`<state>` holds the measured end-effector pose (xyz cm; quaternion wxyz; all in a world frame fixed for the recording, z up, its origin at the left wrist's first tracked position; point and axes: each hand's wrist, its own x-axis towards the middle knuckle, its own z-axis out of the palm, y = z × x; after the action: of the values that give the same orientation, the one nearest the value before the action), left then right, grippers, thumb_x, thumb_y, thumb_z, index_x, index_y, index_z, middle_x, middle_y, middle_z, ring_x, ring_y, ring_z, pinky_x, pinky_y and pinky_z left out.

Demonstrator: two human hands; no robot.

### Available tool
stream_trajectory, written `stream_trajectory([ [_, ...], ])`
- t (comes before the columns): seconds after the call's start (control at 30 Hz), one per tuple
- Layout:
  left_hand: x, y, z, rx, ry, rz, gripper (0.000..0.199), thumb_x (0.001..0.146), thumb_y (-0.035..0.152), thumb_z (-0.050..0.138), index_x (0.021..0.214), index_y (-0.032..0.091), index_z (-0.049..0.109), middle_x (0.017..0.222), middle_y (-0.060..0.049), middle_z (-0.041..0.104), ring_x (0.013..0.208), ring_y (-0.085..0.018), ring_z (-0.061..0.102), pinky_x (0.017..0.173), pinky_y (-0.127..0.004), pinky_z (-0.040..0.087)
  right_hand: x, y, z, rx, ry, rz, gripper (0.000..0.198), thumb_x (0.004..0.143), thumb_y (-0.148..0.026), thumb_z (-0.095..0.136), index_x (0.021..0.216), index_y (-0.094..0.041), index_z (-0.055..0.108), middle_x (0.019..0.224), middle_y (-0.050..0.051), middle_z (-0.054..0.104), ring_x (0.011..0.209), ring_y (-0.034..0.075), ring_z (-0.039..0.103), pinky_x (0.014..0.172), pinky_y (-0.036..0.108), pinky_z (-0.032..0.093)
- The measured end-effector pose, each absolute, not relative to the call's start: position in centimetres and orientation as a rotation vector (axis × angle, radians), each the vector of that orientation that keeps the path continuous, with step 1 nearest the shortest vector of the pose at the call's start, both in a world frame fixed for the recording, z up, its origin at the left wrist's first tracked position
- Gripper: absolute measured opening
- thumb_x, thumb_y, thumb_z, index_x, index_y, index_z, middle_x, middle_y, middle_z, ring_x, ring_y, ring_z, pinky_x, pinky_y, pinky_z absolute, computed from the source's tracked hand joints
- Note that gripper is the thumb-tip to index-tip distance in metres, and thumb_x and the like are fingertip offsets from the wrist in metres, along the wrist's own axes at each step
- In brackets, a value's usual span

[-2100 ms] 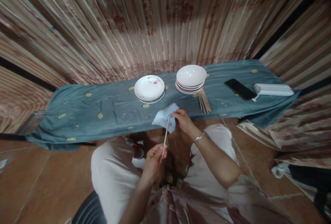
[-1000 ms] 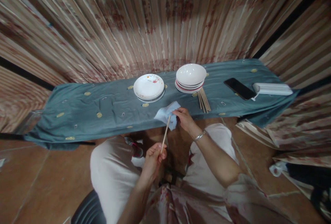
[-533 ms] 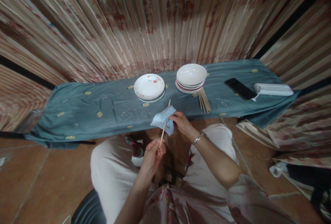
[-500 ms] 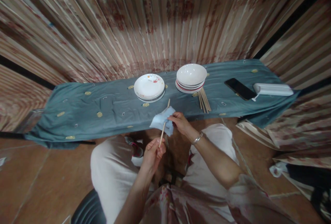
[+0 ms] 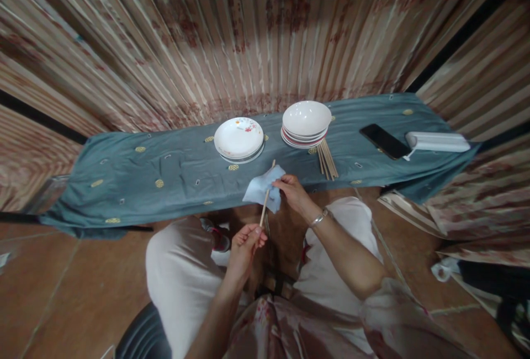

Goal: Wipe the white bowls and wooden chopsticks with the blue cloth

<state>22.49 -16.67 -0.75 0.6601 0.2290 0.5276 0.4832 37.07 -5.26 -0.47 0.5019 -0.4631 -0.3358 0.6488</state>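
Note:
My left hand (image 5: 246, 246) is closed on the lower end of a light wooden chopstick (image 5: 264, 211), which points up and away from me. Partway along, a pale blue cloth (image 5: 260, 186) wraps the stick, whose tip shows beyond it. My right hand (image 5: 292, 190) pinches the cloth around the chopstick from the right side. Both hands are in front of the table's near edge, over my lap. Past the cloth stand a stack of white plates with a floral print (image 5: 239, 137) and, to its right, a stack of white bowls (image 5: 306, 120).
Several chopsticks (image 5: 327, 160) lie together by the bowls. Farther right are a black phone (image 5: 385, 141) and a white oblong object (image 5: 438, 142). A green patterned cloth (image 5: 136, 182) covers the table. Pleated curtains (image 5: 265, 33) hang behind it, and a dark ribbed stool (image 5: 143, 337) is at lower left.
Both hands, with the chopstick and blue cloth, have shifted slightly to the right. The cloth has moved a little up toward the stick's far tip. The dishes stay put.

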Motion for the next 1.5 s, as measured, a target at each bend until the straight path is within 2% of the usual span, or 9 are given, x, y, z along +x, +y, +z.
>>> stream_trajectory([
  [0.23, 22.6, -17.6, -0.7, 0.494, 1.132, 1.046, 0.033, 0.059, 0.041, 0.078, 0.067, 0.011, 0.066, 0.049, 0.002, 0.053, 0.046, -0.005, 0.044, 0.047, -0.018, 0.033, 38.1, -4.4, -0.6, -1.094, -0.658, 1.547, 0.033, 0.044, -0.036, 0.077, 0.048, -0.019, 0.049, 0.045, -0.007, 0.047, 0.045, 0.007, 0.038, 0.046, 0.023, 0.028],
  [0.37, 22.6, -17.5, -0.8, 0.474, 1.087, 1.062, 0.033, 0.060, 0.040, 0.078, 0.068, 0.011, 0.066, 0.047, 0.004, 0.049, 0.045, -0.004, 0.042, 0.046, -0.017, 0.032, 37.9, -4.5, -1.0, -1.100, -0.705, 1.554, 0.033, 0.047, -0.038, 0.076, 0.048, -0.020, 0.048, 0.043, -0.008, 0.045, 0.042, 0.007, 0.036, 0.045, 0.023, 0.027],
  [0.6, 22.8, -16.4, -0.7, 0.416, 1.083, 1.122, 0.036, 0.053, 0.040, 0.082, 0.067, 0.010, 0.066, 0.049, 0.004, 0.050, 0.045, -0.003, 0.042, 0.046, -0.016, 0.033, 36.6, -5.8, -1.4, -1.087, -0.826, 1.638, 0.029, 0.048, -0.038, 0.075, 0.048, -0.017, 0.054, 0.044, -0.007, 0.048, 0.044, 0.006, 0.038, 0.047, 0.022, 0.027],
  [0.87, 22.7, -15.8, -0.5, 0.451, 1.048, 1.147, 0.034, 0.061, 0.040, 0.078, 0.073, 0.010, 0.066, 0.046, 0.004, 0.050, 0.045, -0.004, 0.043, 0.047, -0.017, 0.034, 35.8, -6.2, -1.1, -1.072, -0.895, 1.695, 0.029, 0.046, -0.038, 0.076, 0.048, -0.016, 0.057, 0.046, -0.006, 0.052, 0.046, 0.006, 0.039, 0.048, 0.021, 0.027],
  [1.07, 22.7, -16.0, -0.6, 0.453, 1.113, 1.137, 0.034, 0.055, 0.036, 0.082, 0.071, 0.013, 0.062, 0.049, 0.005, 0.052, 0.045, -0.004, 0.044, 0.046, -0.015, 0.034, 36.0, -6.1, -1.0, -1.077, -0.919, 1.684, 0.029, 0.047, -0.038, 0.075, 0.050, -0.015, 0.059, 0.048, -0.005, 0.053, 0.047, 0.006, 0.041, 0.049, 0.021, 0.028],
  [1.37, 22.4, -17.6, -1.0, 0.506, 1.135, 1.031, 0.036, 0.058, 0.043, 0.078, 0.068, 0.012, 0.065, 0.046, 0.003, 0.051, 0.044, -0.004, 0.042, 0.046, -0.017, 0.029, 37.7, -4.8, -0.5, -1.123, -0.768, 1.535, 0.035, 0.045, -0.040, 0.076, 0.046, -0.017, 0.050, 0.042, -0.008, 0.045, 0.043, 0.005, 0.035, 0.046, 0.022, 0.025],
  [1.5, 22.2, -18.2, -1.1, 0.496, 1.134, 0.985, 0.035, 0.059, 0.044, 0.078, 0.066, 0.012, 0.065, 0.044, 0.003, 0.050, 0.043, -0.004, 0.041, 0.046, -0.018, 0.028, 38.3, -4.4, -0.3, -1.099, -0.673, 1.509, 0.033, 0.044, -0.036, 0.077, 0.048, -0.018, 0.049, 0.044, -0.008, 0.047, 0.043, 0.006, 0.038, 0.046, 0.021, 0.027],
])
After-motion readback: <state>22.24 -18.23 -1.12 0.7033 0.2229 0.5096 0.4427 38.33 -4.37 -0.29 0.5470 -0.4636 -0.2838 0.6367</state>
